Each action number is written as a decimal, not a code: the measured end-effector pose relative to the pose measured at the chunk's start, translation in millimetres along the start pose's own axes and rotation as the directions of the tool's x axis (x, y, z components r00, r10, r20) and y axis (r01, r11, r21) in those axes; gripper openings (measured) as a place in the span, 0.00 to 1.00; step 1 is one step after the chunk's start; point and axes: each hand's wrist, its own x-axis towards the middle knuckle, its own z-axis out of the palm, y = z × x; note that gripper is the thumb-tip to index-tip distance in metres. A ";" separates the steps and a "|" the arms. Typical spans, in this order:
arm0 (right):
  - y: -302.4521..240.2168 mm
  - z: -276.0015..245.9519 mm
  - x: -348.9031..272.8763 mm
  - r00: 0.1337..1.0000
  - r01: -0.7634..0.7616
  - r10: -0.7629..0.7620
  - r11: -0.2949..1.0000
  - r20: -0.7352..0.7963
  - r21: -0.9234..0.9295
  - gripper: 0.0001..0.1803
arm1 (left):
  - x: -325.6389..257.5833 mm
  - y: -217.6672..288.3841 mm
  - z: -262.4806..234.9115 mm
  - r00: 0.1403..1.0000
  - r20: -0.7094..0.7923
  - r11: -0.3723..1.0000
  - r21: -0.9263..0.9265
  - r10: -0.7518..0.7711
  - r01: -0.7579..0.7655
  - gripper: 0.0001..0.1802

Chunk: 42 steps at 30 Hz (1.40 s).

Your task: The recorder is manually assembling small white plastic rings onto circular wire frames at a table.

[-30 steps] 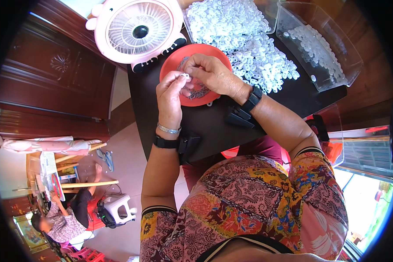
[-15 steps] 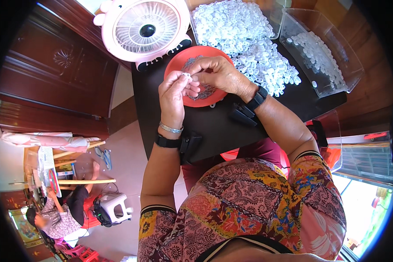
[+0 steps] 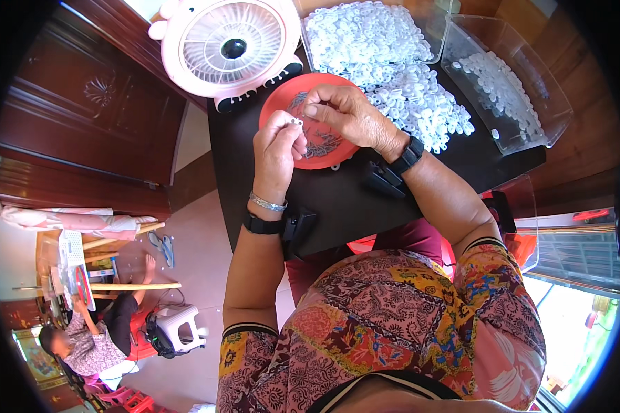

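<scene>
My left hand [image 3: 277,153] pinches a small white ring-shaped part [image 3: 297,122] between thumb and fingertips, above the red round plate [image 3: 291,103]. My right hand [image 3: 343,113] hovers over the same plate with its fingers curled and fingertips close to the left hand's part; whether it holds something small I cannot tell. The plate carries several small dark metal pieces [image 3: 320,146]. A big heap of white plastic rings [image 3: 386,62] lies just beyond the plate on the black table [image 3: 344,206].
A pink desk fan [image 3: 224,48] stands at the table's far left corner. A clear plastic box [image 3: 506,89] with more white parts sits at the far right. Dark wooden cabinets are on the left. Another person sits on the floor at lower left [image 3: 83,341].
The view has shifted a little, so the table sits lower in the picture. Both hands have stayed together over the red plate, the left one lifting the white part slightly.
</scene>
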 end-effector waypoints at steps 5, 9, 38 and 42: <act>3.0 3.6 -0.1 0.998 0.033 -0.032 0.999 0.059 -0.010 0.08 | 0.1 -0.8 -0.7 0.999 0.033 1.000 0.014 0.004 -0.005 0.07; 3.8 3.5 -0.6 0.998 0.020 -0.019 1.000 0.064 -0.016 0.08 | -0.2 -1.4 -0.6 0.999 0.046 0.999 0.034 0.001 -0.003 0.08; -12.8 -3.9 -0.6 0.988 0.121 -0.082 0.933 0.129 -0.338 0.11 | -3.2 -4.5 5.8 0.999 0.039 0.996 0.092 0.016 -0.020 0.08; -7.9 -14.1 4.2 0.962 -0.116 -0.022 0.869 -0.273 -0.481 0.21 | 0.8 -16.5 3.8 0.998 0.045 0.976 0.209 0.053 -0.062 0.08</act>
